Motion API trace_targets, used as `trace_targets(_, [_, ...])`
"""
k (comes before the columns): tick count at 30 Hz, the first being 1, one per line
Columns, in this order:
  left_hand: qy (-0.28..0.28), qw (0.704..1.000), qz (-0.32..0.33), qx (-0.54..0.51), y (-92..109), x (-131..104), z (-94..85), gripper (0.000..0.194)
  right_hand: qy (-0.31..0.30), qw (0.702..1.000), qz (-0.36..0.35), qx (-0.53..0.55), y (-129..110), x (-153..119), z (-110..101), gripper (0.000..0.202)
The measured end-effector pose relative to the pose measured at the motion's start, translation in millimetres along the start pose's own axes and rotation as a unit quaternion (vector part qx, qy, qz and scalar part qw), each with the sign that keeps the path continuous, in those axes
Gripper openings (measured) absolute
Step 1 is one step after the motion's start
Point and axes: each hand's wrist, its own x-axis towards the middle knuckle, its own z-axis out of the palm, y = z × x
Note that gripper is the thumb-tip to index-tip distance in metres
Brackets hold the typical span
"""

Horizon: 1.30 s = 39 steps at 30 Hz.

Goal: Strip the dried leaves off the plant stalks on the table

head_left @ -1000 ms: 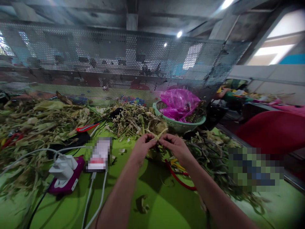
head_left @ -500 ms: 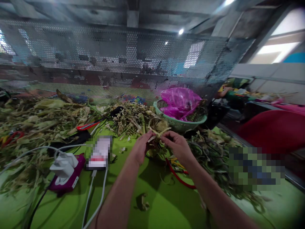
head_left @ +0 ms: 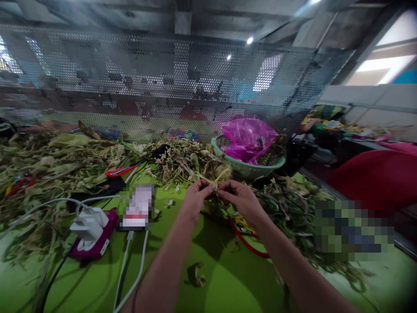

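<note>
Close together over the green table, both hands pinch pale yellowish strips of dried husk [head_left: 219,177], whose loose ends stick up past the fingers. My left hand [head_left: 197,198] is closed, thumb against fingers. Opposite it, my right hand [head_left: 239,195] is closed on the same bundle, its fingertips nearly meeting the left ones. Darker, leafy material hangs below the fingers, and its exact form is hard to make out. Beneath my right forearm lie red and yellow handles [head_left: 243,230] of a tool, partly hidden.
Dried leaves [head_left: 48,161] heap along the left and back. A green basket [head_left: 250,171] holds a purple plastic bag [head_left: 249,137]. On the left are a phone [head_left: 138,208], a purple power strip [head_left: 91,248], white cables and a red cutter knife [head_left: 122,170]. A perforated metal screen [head_left: 146,87] stands behind.
My left hand's fingers have curled in closer to the right hand's, and the strips' ends have shifted slightly. The rest of the scene is shifted slightly by the camera's movement.
</note>
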Motion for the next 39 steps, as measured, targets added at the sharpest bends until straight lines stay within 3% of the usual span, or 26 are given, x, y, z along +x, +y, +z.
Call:
trace_targets(6, [0.007,0.990,0.036,0.134,-5.7,4.9,-4.4,0.020,0.114,0.985,-0.100,-0.080,-4.5,-3.2,-7.0,0.023])
trace_targets(10, [-0.020,0.975,0.063,0.212,-10.5,5.1,-2.4,0.013,0.088,0.961,-0.175,-0.194,-4.7,-3.2,-7.8,0.019])
trace_targets(13, [-0.033,0.967,0.067,0.244,-10.5,2.3,1.0,0.011,0.081,0.947,-0.189,-0.247,-3.2,-2.3,-7.6,0.014])
trace_targets(21, [-0.071,0.950,0.080,0.292,-8.3,-0.6,3.7,0.006,0.055,0.944,-0.194,-0.262,-2.9,-4.2,-4.5,0.012])
trace_targets(31, [-0.028,0.993,0.025,0.111,-16.3,4.5,-3.7,0.020,0.065,0.966,-0.146,-0.203,-3.4,-3.1,-10.2,0.020])
trace_targets(39, [-0.030,0.998,-0.025,0.039,-7.4,-2.5,-2.1,0.019,0.054,0.965,-0.145,-0.214,-3.6,-0.5,-7.3,0.013])
